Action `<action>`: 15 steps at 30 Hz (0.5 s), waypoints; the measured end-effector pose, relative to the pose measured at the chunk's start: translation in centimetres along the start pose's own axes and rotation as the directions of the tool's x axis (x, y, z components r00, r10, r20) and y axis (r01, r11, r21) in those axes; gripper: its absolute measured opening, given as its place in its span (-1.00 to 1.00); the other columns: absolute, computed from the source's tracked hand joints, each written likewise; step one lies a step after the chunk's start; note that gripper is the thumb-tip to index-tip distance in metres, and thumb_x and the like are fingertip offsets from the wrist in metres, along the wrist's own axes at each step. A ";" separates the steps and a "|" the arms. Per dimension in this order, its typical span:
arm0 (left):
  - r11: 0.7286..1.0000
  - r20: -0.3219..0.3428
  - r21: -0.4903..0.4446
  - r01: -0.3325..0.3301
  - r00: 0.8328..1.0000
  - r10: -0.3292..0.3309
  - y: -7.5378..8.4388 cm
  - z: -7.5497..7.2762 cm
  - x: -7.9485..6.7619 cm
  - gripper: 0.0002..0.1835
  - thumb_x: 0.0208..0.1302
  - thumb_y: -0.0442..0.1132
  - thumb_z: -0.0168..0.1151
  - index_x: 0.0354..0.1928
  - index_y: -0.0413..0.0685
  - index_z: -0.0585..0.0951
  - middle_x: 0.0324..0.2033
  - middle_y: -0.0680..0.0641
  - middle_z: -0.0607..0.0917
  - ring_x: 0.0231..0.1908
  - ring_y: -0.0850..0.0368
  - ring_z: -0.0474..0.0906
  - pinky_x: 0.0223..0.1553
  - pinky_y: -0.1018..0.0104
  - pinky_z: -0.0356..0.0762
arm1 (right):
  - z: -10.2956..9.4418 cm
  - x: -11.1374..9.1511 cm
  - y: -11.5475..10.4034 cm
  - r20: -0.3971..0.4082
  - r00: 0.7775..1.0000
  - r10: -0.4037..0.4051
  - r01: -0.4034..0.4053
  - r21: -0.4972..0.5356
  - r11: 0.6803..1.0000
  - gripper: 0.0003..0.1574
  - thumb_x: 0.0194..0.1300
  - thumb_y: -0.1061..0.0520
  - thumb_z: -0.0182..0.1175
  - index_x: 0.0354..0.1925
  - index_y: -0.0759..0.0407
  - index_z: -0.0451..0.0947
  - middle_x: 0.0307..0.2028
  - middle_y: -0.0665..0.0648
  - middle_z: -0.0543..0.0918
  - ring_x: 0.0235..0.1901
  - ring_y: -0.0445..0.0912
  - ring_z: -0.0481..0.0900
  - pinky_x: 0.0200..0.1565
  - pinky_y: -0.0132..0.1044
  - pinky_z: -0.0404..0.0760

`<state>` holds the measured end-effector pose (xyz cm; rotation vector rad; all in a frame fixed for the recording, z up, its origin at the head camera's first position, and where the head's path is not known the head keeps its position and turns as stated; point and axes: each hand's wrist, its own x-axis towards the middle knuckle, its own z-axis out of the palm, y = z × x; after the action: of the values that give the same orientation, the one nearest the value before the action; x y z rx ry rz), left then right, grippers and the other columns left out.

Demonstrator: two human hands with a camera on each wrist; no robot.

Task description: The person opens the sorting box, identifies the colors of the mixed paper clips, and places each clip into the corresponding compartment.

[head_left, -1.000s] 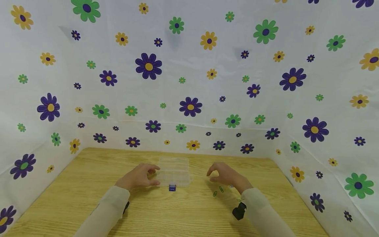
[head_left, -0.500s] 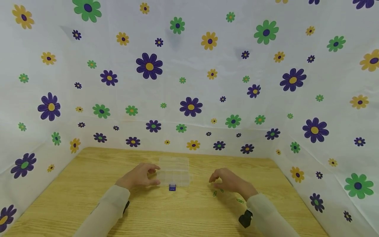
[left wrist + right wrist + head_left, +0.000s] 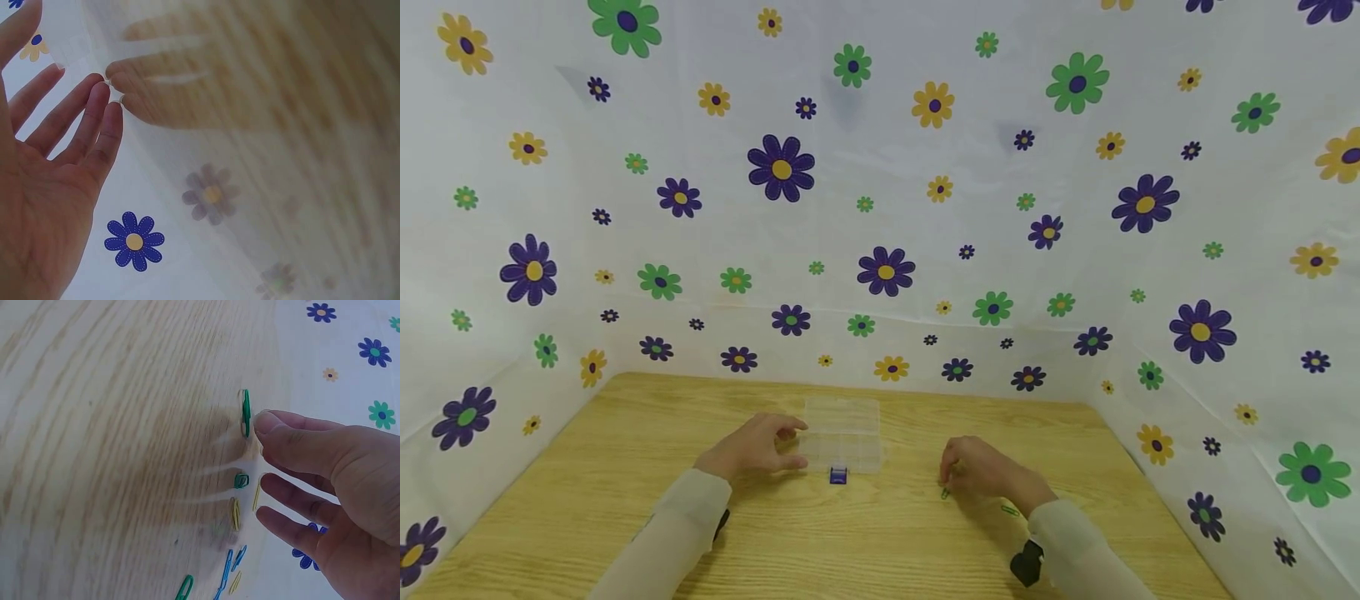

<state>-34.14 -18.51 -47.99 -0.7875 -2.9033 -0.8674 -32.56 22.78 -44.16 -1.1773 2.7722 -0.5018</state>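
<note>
A clear plastic compartment box (image 3: 841, 451) lies on the table with its lid folded back, a small blue piece (image 3: 838, 476) at its front edge. My left hand (image 3: 756, 446) is at the box's left side, thumb and fingers spread; in the left wrist view its fingertips meet the tabletop. Over at the right, my right hand (image 3: 981, 469) reaches down among the paper clips. Thumb and forefinger are beside a green paper clip (image 3: 246, 414), with a slight gap visible. Below it lie another green paper clip (image 3: 242, 480) and a yellow paper clip (image 3: 235, 514).
Blue paper clips (image 3: 225, 570) and a further green paper clip (image 3: 184, 587) lie nearer the wrist. One green paper clip (image 3: 1010, 510) shows beside the right forearm. A white flowered cloth (image 3: 880, 208) encloses the wooden table (image 3: 820, 542) at the back and sides.
My right hand has moved back toward me and slightly right, down to the paper clips, its fingers drawing closer together. The left hand and the box have stayed put.
</note>
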 end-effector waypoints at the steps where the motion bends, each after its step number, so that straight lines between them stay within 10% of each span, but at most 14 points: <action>1: 1.000 0.001 -0.003 0.000 1.000 0.000 0.0 0.0 0.0 -0.27 0.17 0.14 0.52 0.27 -0.17 0.61 0.13 -0.19 0.72 0.08 -0.09 0.64 0.23 -0.13 0.60 | 0.0 0.0 0.0 0.000 1.000 0.000 0.000 -0.001 1.000 -0.84 0.22 0.36 0.41 -0.37 0.11 0.78 -0.31 0.02 0.71 -0.24 -0.10 0.63 -0.04 -0.17 0.67; 15: 1.000 0.006 -0.004 0.007 1.000 -0.007 0.0 0.1 0.1 -0.25 0.16 0.15 0.52 0.27 -0.17 0.62 0.13 -0.19 0.72 0.08 -0.10 0.65 0.23 -0.14 0.60 | 0.7 -0.3 0.1 -0.014 1.000 0.012 -0.012 -0.040 0.999 -0.85 0.19 0.29 0.48 -0.44 0.09 0.74 -0.28 0.01 0.63 -0.25 -0.14 0.53 -0.11 -0.28 0.59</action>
<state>-34.24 -18.43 -48.04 -0.7824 -2.9118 -0.8732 -32.33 22.86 -44.88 -1.1690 2.8125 -0.4570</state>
